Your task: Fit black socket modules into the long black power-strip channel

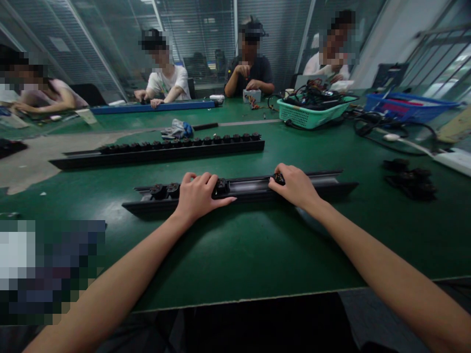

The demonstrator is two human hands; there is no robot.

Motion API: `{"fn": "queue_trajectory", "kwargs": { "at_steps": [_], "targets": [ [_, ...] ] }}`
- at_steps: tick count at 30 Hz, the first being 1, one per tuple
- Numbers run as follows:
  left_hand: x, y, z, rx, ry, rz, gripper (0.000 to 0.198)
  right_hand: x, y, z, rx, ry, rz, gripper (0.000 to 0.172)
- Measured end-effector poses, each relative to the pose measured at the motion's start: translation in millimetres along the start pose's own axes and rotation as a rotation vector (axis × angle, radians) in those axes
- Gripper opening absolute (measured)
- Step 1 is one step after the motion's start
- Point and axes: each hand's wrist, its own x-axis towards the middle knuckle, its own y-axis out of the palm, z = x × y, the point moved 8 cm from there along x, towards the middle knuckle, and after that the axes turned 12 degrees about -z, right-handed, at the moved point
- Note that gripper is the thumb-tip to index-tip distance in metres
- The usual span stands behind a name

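Note:
A long black channel rail (pixel 250 187) lies across the green table in front of me, with several small black socket-like modules (pixel 158 191) seated in its left half. My left hand (pixel 197 193) is laid over the rail, fingers curled across its top and thumb stretched along the near side. Another module (pixel 222 186) shows just right of those fingers; what lies under the palm is hidden. Toward the rail's right part, my right hand (pixel 294 186) pinches a single black module (pixel 279 179) at the channel. Bare silvery channel floor shows between the two hands.
Farther back lies a second black rail (pixel 165 151) filled with modules. Loose black parts (pixel 410 180) sit at right. Beyond are gloves (pixel 178 129), a green basket (pixel 312 113) of cables, a blue basket (pixel 408 109) and a white power strip (pixel 454 159). Several people sit opposite.

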Motion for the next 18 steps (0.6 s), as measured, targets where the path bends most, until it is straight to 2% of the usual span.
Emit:
{"fn": "queue_trajectory", "kwargs": {
  "at_steps": [18],
  "targets": [
    [0.1, 0.8, 0.6, -0.014, -0.001, 0.003, 0.065, 1.3, -1.9, -7.5, -0.053, 0.062, 0.020, 0.020]
  ]
}}
